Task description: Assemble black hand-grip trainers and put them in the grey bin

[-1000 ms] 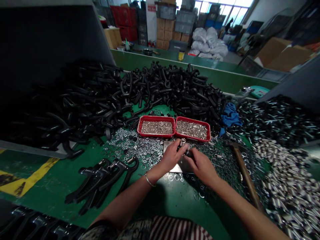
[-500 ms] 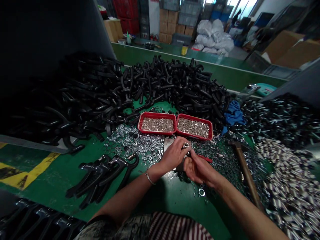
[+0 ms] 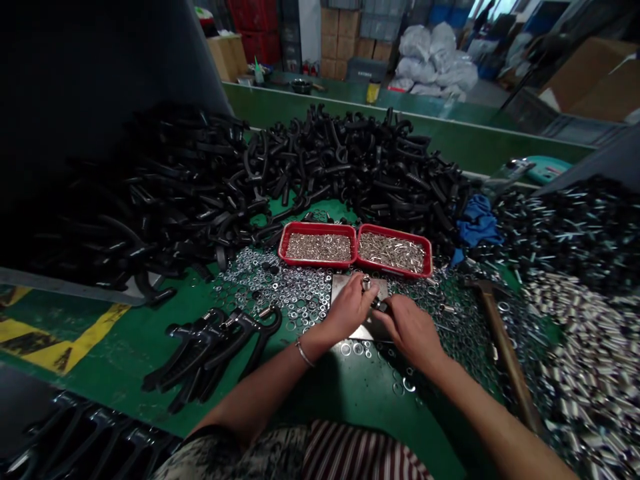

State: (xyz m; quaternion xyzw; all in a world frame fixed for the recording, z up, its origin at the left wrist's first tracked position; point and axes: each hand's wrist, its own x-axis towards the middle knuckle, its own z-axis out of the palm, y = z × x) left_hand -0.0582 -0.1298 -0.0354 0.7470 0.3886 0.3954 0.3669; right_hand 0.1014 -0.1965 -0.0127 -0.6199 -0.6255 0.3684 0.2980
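Note:
My left hand (image 3: pixel 349 308) and my right hand (image 3: pixel 411 329) meet over a small grey metal plate (image 3: pixel 369 328) on the green table (image 3: pixel 125 347). The left fingers pinch a small shiny metal piece (image 3: pixel 367 283) held upright. The right fingers are closed on a small dark part (image 3: pixel 381 306) pressed against it. Silver washers (image 3: pixel 280 287) lie scattered around both hands. Two red trays (image 3: pixel 320 230) of small metal parts sit just beyond the plate.
A big heap of black plastic handles (image 3: pixel 320 167) fills the back and left. A few assembled black handles (image 3: pixel 215 347) lie at the near left. A wooden-handled hammer (image 3: pixel 505 347) lies right, beside piles of silver pins (image 3: pixel 585 373). A blue cloth (image 3: pixel 477 220) sits behind.
My right hand turned from palm up with a red-handled tool beside it to palm down, closing against the left hand over the plate. The view shifted slightly right.

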